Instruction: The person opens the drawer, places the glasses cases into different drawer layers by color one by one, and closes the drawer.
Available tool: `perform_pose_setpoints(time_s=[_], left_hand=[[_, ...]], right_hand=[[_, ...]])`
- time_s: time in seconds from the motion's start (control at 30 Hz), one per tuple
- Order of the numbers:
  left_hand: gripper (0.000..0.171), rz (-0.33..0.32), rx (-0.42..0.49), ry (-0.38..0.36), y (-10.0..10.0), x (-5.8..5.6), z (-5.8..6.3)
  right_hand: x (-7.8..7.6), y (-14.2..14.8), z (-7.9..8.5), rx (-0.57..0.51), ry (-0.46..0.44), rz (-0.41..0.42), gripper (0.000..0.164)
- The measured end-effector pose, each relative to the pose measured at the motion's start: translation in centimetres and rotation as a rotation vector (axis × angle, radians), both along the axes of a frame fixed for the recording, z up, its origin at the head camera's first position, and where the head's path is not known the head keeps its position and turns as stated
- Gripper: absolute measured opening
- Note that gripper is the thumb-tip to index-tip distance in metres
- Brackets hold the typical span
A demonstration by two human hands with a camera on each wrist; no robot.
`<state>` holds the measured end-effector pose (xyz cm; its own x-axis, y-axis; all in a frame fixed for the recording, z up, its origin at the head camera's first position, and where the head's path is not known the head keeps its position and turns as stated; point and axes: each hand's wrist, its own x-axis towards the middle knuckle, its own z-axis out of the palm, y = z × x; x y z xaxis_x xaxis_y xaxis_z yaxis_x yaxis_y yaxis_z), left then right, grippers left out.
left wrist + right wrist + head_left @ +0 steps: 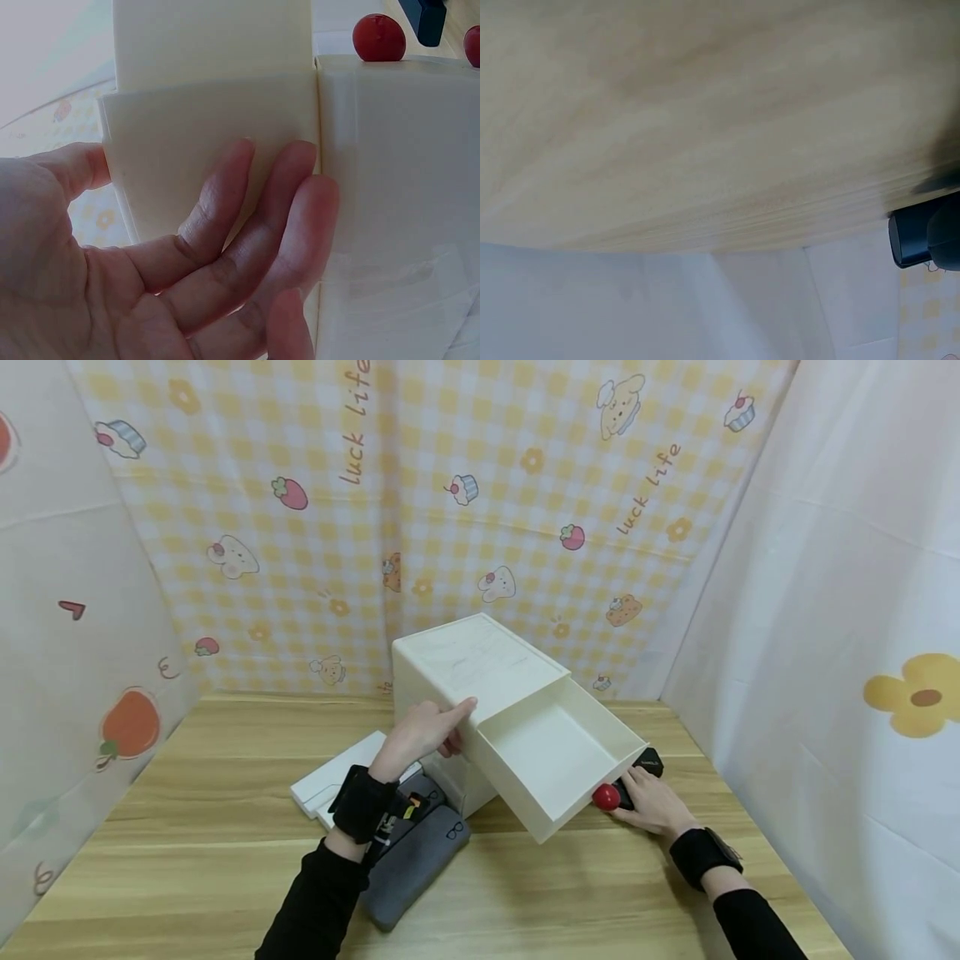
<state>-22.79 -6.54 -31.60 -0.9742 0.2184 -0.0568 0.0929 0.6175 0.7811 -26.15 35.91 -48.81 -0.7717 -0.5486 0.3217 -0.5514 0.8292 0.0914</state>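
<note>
The black lettered case (649,762) is being partly covered by the right hand (655,802), the nearer one; it is lying at the fingers, just right of the drawer (555,752), its long axis apparently pointing away and slightly rightward. The right fingertips are being hidden, so whether they are closing around the case cannot be told. The cabinet (472,652) is being gripped at its upper side edge by the left hand (427,731), thumb on top and bent fingers spread against the side wall. Smooth cream plastic is being shown by the boxy, open drawer, faint grey veining by the cabinet top. A glossy, round red knob (606,797) is being seen beside the right hand. A soft-looking, rounded grey glasses case (416,868) is being supported by the wood-grain table (562,902).
</note>
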Motion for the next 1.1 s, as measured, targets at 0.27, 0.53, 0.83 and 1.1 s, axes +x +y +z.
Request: perform_pose_setpoints(time_s=[0.27,0.53,0.83,1.1], left_hand=[[0.067,0.009,-0.019,-0.004,0.2,0.1,0.1],[0.068,0.013,-0.028,-0.006,0.2,0.1,0.1],[0.068,0.013,-0.032,-0.009,0.1,0.1,0.2],[0.069,0.01,-0.037,-0.003,0.1,0.1,0.0]], right_hand=[[-0.2,0.3,2.2,-0.11,0.011,0.006,0.076],[-1.1,0.9,7.7,-0.216,0.043,-0.071,0.059],[-2.0,0.3,15.4,-0.202,0.201,-0.001,0.064],[-0.6,-4.1,20.8,-0.076,0.245,0.176,0.069]])
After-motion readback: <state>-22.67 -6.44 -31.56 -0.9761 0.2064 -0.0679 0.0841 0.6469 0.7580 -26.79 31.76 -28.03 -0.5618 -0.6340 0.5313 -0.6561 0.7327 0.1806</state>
